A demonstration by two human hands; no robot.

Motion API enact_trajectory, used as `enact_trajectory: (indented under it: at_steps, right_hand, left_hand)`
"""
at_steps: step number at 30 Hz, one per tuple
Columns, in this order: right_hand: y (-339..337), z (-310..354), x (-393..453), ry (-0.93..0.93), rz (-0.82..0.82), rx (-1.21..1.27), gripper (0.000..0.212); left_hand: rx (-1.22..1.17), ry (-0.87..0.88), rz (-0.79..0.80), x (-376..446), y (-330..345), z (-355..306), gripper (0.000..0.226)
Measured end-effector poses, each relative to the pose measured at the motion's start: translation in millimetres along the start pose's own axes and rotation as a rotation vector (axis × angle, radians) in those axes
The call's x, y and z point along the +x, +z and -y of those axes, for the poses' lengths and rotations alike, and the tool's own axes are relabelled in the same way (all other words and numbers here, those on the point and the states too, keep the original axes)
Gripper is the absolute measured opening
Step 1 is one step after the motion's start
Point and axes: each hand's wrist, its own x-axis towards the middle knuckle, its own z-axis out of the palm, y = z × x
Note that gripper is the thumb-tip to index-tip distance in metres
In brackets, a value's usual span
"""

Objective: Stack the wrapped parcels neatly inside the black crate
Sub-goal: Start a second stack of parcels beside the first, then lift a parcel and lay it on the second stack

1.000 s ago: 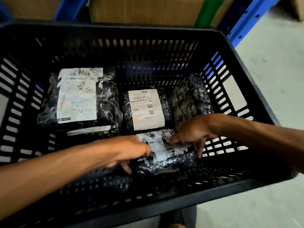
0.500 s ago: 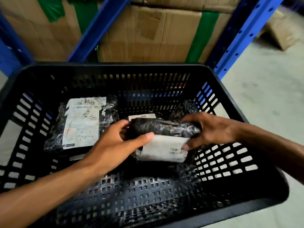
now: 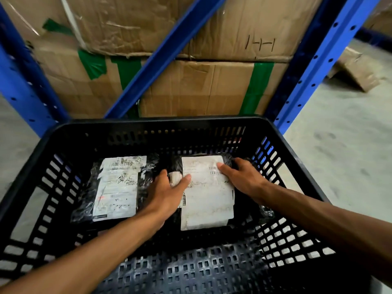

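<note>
Head view, looking down into the black crate. Both hands are pressing one wrapped parcel flat, label up, right of centre on the crate floor.

Change over the last second: this parcel lay near the front of the crate, was lifted between both hands with its label turned down and toward the wearer, and now sits label up further back. It seems to rest on top of the smaller labelled parcel that lay there; a strip of a second label peeks out at its left edge, under the left thumb. I cannot confirm the full overlap.

Left hand: palm against the parcel's left side, thumb laid over the label, fingers hidden down the flank. Right hand: spread on the upper right corner, fingers bearing down. Both are holding it, more a press than a lift.

Larger parcel lies just beside it to the left, label up, untouched. A dark wrapped bundle shows at the right, behind the right forearm; hard to make out.

Reading: a second layer is started. Front of the crate floor is bare mesh. Slick wrap; the top piece may slide once released.

Behind: blue racking, taped cartons.
</note>
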Motion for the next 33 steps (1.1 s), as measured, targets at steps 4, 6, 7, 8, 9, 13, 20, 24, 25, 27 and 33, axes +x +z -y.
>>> enact_trajectory:
  at_steps: [4,6,7,8,9,13,20,24,25,27,33]
  right_hand:
    - [19.3,-2.0,9.9,0.109,0.163,-0.283,0.034]
    - [30.8,-10.8,11.8,0.181,0.275,-0.461,0.068]
    - [34.7,-14.7,12.8,0.142,0.284,-0.517,0.075]
    - [36.5,-17.7,13.1,0.129,0.267,-0.502,0.080]
    - [36.0,-19.3,13.4,0.111,0.240,-0.440,0.084]
    - [25.4,-25.3,17.9,-0.090,0.139,-0.425,0.076]
    - [26.5,-51.6,10.3,-0.144,0.133,-0.393,0.074]
    - [26.7,-47.9,8.1,-0.195,0.127,-0.429,0.064]
    - [27.6,-46.4,8.7,-0.203,0.135,-0.452,0.061]
    - [29.0,-37.4,7.0,-0.178,0.180,-0.519,0.055]
    - [-5.4,9.3,3.3,-0.278,0.045,-1.057,0.039]
  left_hand:
    - [0.287,-0.092,0.106,7.9,12.8,-7.5,0.085]
    - [0.388,-0.125,0.155,10.4,16.3,-2.3,0.083]
    - [0.419,-0.142,0.176,11.6,17.5,1.6,0.082]
    - [0.437,-0.151,0.186,12.6,18.4,5.1,0.082]
    - [0.451,-0.147,0.188,14.5,19.0,8.1,0.081]
    - [0.467,-0.126,0.188,19.3,16.1,11.7,0.078]
    - [0.555,-0.132,0.200,12.7,16.9,11.1,0.076]
    - [0.535,-0.139,0.208,6.7,13.5,4.5,0.075]
    - [0.526,-0.144,0.212,5.7,12.9,2.7,0.075]
    - [0.527,-0.120,0.203,6.7,13.1,1.0,0.075]
    - [0.324,0.098,0.226,8.8,33.9,-13.0,0.052]
